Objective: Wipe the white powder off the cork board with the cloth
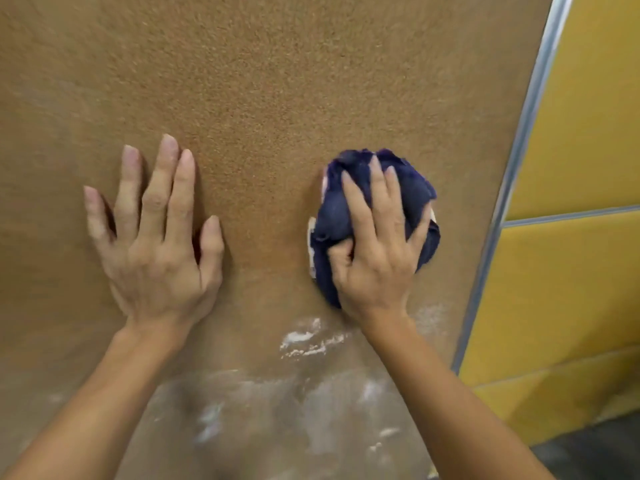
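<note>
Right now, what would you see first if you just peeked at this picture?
First the dark blue cloth, bunched under the right hand and pressed on the cork board. The left hand lies flat on the board beside it, fingers spread. Below both hands, streaks of white powder smear the board's lower part, and a yellow wall shows to the right.

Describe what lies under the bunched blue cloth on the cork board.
The right hand grips the blue cloth against the cork board. White edges peek out at its sides. Any white powder beneath it is hidden.
</note>
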`<state>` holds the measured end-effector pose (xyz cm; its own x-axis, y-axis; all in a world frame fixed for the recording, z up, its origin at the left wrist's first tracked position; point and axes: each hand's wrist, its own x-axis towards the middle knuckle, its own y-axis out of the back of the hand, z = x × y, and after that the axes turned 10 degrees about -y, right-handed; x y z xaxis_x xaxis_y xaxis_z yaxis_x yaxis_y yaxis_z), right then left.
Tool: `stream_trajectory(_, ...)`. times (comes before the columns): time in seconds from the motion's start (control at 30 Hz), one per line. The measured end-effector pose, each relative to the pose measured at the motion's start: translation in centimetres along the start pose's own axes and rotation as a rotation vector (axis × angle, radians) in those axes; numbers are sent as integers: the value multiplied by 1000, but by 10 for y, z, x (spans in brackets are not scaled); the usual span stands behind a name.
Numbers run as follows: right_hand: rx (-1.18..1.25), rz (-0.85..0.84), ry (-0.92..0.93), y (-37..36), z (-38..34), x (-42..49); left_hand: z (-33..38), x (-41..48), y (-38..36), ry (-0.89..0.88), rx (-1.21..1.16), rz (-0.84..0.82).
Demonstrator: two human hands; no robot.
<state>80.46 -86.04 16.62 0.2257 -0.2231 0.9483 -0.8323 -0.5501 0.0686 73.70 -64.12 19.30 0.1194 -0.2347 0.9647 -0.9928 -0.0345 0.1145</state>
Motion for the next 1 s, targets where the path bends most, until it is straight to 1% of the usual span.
stream_trajectory(0.03, 1, 14, -129, 3, 7, -12, 0, 0, 0, 1, 11, -2)
stream_trajectory(0.07, -10, 1, -200, 5, 10, -27, 0, -1, 0, 0, 24, -5)
stream_trajectory(0.1, -28, -45, -184, 4, 8, -43, 0, -1, -1, -4, 38, -11)
stream_trajectory(0.17, -47, -157, 13, -1, -7, -63, -1, 0, -3, -10, 57, -24)
stream_trajectory(0.2, -47, -179, 116, -3, -12, -60, -1, -1, -4, -11, 61, -26)
stream_trajectory(0.27, -48, -151, 261, -4, -6, -33, -2, -3, -4, -17, 60, -27)
stream_trajectory(0.3, -63, -103, 284, -4, 4, -18, -3, -4, -4, -27, 56, -25)
stream_trajectory(0.33, -66, -56, 231, -3, 18, -5, -3, -4, -4, -37, 55, -21)
stream_trajectory(0.37, -48, -24, 86, -1, 31, 1, -3, -3, -3, -38, 57, -23)
stream_trajectory(0.43, 22, 22, -308, 3, 45, -10, -2, -3, -2, -27, 60, -15)
stream_trajectory(0.47, 43, 20, -429, 5, 43, -27, -2, -3, -2, -21, 63, -15)
stream_trajectory(0.5, 34, -15, -437, 5, 36, -49, -1, -4, -3, -18, 60, -20)
stream_trajectory(0.53, 9, -73, -342, 5, 25, -71, 0, -5, -4, -21, 59, -24)
stream_trajectory(0.57, -8, -138, -200, 4, 12, -88, 0, -5, -4, -22, 62, -26)
stream_trajectory(0.6, -9, -177, -67, 1, -1, -92, -1, -6, -4, -24, 70, -25)
stream_trajectory(0.63, 7, -188, 25, -3, -12, -83, -1, -7, -5, -22, 73, -31)
stream_trajectory(0.73, 41, -88, 176, -10, -26, -17, -1, -9, -4, -18, 32, -48)
stream_trajectory(0.77, 34, -54, 180, -9, -19, 3, -2, -8, -4, -22, 21, -42)
stream_trajectory(0.8, 32, -26, 129, -7, -8, 14, -2, -6, -3, -22, 20, -32)
stream_trajectory(0.83, 35, -4, 24, -4, 4, 15, -2, -5, -1, -16, 24, -22)
stream_trajectory(0.9, 44, -1, -243, 5, 13, -12, -2, -6, 1, 1, 47, -14)
stream_trajectory(0.93, 31, -48, -291, 6, 8, -35, -1, -6, 2, 3, 58, -18)
stream_trajectory(0.97, 7, -128, -220, 5, -5, -58, 0, -4, 2, 0, 65, -24)
stream_trajectory(1.0, -16, -213, -57, 3, -21, -77, 1, -3, 2, -3, 65, -31)
